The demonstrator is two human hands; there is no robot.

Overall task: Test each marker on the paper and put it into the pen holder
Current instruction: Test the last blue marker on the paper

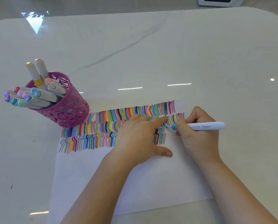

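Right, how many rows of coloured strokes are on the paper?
3: top row along the paper's far edge, middle row just below, bottom row below that. The left hand hides part of the lower two.

White marker [206, 126] barrel: small dark print along its side, reads roughly "DongCai", last letters uncertain. Tiny second line beneath, too small to read. Few small icons beside word, blurred, not legible.

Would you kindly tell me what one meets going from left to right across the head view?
Pink pen holder → left hand, flat on the paper → right hand, gripping the light-blue marker.
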